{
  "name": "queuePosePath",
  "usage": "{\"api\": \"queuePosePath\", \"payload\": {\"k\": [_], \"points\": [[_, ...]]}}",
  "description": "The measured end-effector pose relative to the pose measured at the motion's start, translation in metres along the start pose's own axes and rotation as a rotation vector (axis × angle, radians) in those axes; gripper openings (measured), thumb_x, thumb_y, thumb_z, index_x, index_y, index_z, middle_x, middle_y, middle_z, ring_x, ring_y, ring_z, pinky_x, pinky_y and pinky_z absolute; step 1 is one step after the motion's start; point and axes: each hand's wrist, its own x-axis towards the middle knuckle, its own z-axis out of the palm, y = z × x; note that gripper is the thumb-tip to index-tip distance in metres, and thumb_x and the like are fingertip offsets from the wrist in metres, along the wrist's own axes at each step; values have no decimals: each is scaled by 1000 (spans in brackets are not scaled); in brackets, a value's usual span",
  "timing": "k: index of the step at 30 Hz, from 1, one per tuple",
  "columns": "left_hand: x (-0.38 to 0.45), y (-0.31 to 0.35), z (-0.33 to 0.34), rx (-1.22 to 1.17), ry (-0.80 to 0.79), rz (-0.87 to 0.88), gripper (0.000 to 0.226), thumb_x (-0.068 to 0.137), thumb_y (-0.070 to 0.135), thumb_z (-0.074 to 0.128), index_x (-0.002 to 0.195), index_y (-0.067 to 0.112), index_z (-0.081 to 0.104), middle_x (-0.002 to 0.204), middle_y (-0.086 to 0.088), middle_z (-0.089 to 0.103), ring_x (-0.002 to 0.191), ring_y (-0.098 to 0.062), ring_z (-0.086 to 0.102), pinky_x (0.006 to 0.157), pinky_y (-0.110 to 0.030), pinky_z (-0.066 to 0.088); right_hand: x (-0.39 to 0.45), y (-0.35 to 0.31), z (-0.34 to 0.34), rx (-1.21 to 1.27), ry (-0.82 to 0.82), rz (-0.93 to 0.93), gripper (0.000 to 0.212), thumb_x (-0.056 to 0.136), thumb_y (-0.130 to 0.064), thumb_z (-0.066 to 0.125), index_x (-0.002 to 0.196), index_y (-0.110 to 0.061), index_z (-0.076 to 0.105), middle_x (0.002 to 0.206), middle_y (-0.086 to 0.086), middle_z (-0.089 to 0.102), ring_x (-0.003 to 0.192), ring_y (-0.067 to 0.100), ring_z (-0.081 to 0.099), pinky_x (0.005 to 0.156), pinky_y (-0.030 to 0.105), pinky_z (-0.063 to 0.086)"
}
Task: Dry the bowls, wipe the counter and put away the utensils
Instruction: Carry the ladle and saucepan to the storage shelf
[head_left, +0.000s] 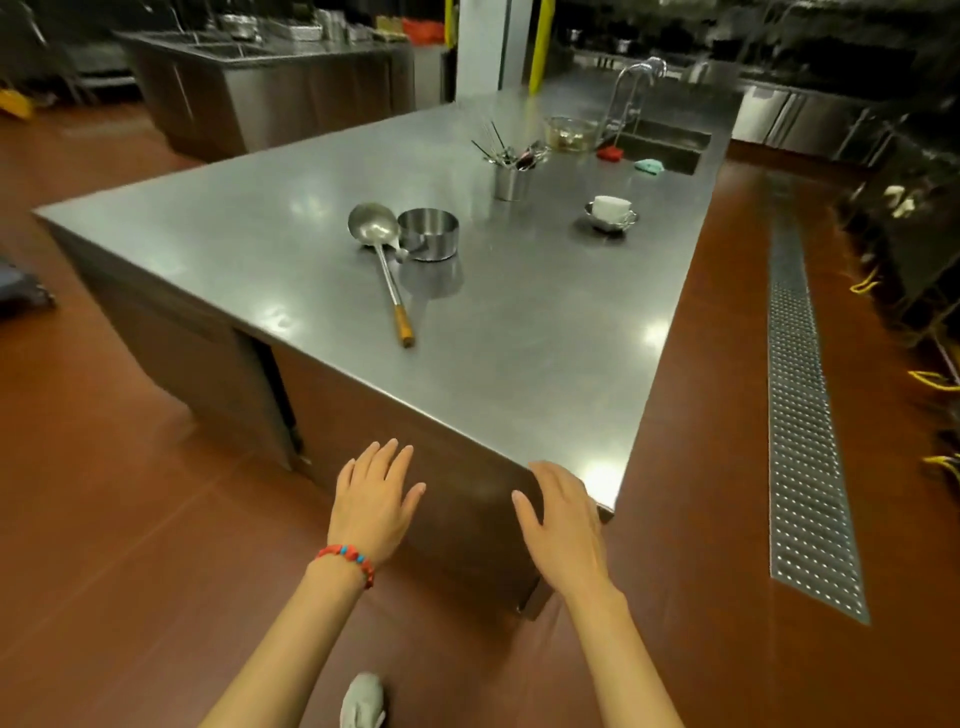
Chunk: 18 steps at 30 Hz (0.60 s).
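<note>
Steel counter (519, 322) fills a dim kitchen over red-brown floor. Near its centre a shiny round steel bowl (428, 234) stands upright, a long ladle (382, 254) touching it at 9 o'clock. Toward 1 o'clock a steel cup (511, 182) holds utensils (506, 150); further right, a white bowl (612, 207) sits in a steel one (610, 218). Left hand (371, 499) and right hand (563, 514) hover at 6 o'clock, fingers spread, holding nothing.

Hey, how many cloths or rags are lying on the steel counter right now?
2, both by the sink at the far end: a red cloth at its left corner, and a teal cloth on its near edge. Others may be hidden inside.
</note>
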Motion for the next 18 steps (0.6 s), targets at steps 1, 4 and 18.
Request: {"api": "queuePosePath", "payload": {"k": [1, 4, 18], "points": [[16, -11, 1, -1, 9, -3, 49, 88, 30, 56, 131, 9, 46, 139, -14, 46, 132, -31, 37, 107, -46, 30, 17, -7, 8, 11, 1, 4, 47, 95, -40, 40, 137, -19, 38, 142, -1, 41, 132, 15, 33, 109, 31, 27], [68, -48, 0, 13, -12, -13, 51, 91, 33, 50, 136, 12, 39, 144, -10, 40, 136, -26, 30, 110, -43, 25, 71, -32, 30, 53, 7, 19, 46, 95, -37, 41, 137, -19, 37, 144, 0, 40, 133, 16, 33, 109, 30, 28], [267, -156, 7, -16, -41, -49, 51, 92, 35, 47, 137, 14, 36, 146, -11, 36, 138, -27, 25, 111, -43, 21, 293, -106, 86, 87, -26, 24, 47, 94, -33, 45, 137, -15, 38, 143, 5, 42, 132, 20, 35, 107, 29, 28]]}}
